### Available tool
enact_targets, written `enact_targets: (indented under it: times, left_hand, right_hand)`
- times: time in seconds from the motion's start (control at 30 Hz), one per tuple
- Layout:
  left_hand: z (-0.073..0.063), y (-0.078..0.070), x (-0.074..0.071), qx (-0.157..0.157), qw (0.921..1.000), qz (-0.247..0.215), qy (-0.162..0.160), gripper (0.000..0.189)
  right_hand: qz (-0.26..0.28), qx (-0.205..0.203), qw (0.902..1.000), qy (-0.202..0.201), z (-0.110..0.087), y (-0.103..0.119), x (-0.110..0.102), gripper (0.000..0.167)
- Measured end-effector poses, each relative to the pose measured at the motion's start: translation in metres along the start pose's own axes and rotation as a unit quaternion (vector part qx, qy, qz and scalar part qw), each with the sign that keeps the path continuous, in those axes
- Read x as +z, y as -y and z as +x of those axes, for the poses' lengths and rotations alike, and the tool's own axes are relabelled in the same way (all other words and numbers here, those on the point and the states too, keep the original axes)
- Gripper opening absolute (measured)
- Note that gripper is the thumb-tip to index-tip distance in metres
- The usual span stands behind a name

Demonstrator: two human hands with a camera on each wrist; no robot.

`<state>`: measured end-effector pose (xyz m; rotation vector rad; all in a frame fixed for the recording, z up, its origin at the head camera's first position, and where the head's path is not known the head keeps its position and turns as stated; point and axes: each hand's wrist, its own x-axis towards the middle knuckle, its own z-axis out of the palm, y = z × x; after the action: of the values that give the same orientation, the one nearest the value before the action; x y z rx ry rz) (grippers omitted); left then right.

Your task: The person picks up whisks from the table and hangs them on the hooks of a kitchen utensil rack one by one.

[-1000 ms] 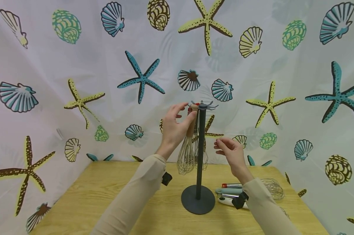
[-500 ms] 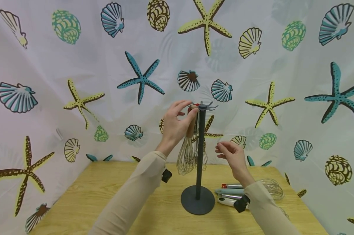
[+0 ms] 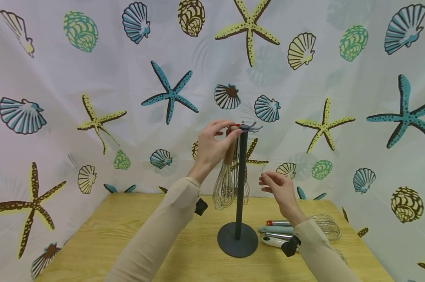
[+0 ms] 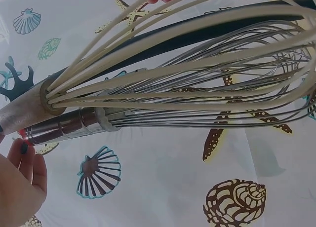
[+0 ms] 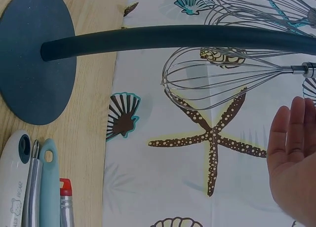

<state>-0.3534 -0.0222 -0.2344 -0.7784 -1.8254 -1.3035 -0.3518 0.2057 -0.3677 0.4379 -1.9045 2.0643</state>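
My left hand pinches the top of a wooden-handled whisk between thumb and forefinger, beside the hooks of a dark stand. Whether its loop is on a hook is hidden by the fingers. In the left wrist view the wooden whisk lies across the front, and a metal whisk with a red end hangs behind it. My right hand hovers right of the post, fingers loosely bent, holding nothing. In the right wrist view that hand is apart from a hanging wire whisk.
Several whisks lie on the wooden table right of the stand's round base, among them one with a pale blue handle and one with a white handle. A shell-and-starfish curtain stands behind.
My left hand has shifted slightly right towards the post, moving the top of the wooden whisk with it. My right hand has dropped a little. The stand stays in place.
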Motion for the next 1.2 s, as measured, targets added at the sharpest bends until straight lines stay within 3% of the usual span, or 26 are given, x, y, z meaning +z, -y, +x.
enact_targets:
  times: [0.37,0.73,1.0,1.2]
  left_hand:
    - [0.003,-0.001,0.002,-0.031,0.9994,-0.016,0.003,0.031]
    - [0.005,0.001,-0.001,-0.036,0.9986,-0.036,0.015,0.028]
    - [0.004,0.004,-0.003,-0.058,0.9970,-0.050,0.008,0.024]
    - [0.003,0.003,-0.003,-0.053,0.9975,-0.045,0.012,0.024]
  right_hand:
    - [-0.003,0.016,0.9999,-0.004,-0.003,-0.005,-0.006,0.014]
    - [-0.019,0.026,0.9995,-0.006,-0.009,-0.015,-0.019,0.014]
    - [-0.043,0.045,0.9980,-0.014,-0.013,-0.024,-0.028,0.021]
    - [-0.049,0.052,0.9974,-0.007,-0.018,-0.029,-0.036,0.024]
